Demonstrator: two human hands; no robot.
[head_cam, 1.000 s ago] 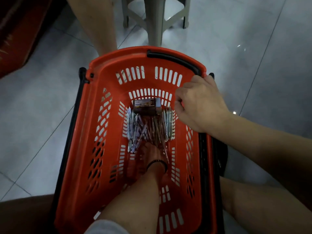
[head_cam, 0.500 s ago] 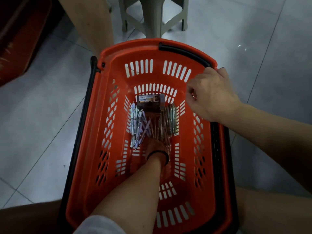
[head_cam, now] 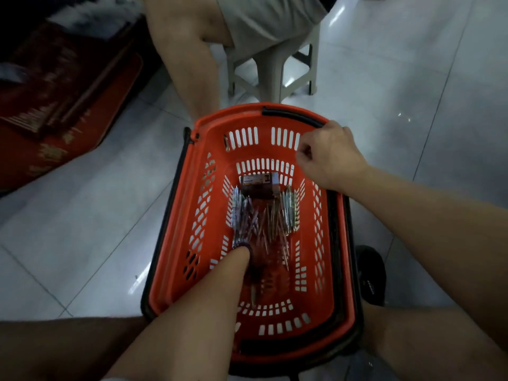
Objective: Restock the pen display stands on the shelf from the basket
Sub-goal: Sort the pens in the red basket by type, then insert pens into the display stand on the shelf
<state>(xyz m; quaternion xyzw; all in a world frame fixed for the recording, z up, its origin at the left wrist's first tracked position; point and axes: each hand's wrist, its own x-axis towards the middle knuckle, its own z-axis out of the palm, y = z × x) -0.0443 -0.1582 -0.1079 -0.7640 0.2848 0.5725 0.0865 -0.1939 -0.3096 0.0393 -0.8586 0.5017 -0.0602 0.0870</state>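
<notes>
Your orange slotted plastic basket (head_cam: 176, 243) looks smooth, faintly shiny; its black handle bar (head_cam: 291, 114) reads matt. The pale floor tiles (head_cam: 82, 215) are glossy and reflective; the loose pens (head_cam: 239, 215) show shiny plastic barrels.

Dim, bluish light throughout. Overhead glare streaks the glossy floor tiles (head_cam: 384, 78) toward 12 and 1 o'clock. The red goods (head_cam: 55, 105) at 10 o'clock are motion-blurred, the basket (head_cam: 176, 243) is shadowed inside, and the edges bow.

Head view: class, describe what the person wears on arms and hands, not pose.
Both forearms are bare; neither left hand nor right hand is gloved. A thin dark band circles the left wrist. A sliver of pale sleeve shows at the frame's bottom edge.
</notes>
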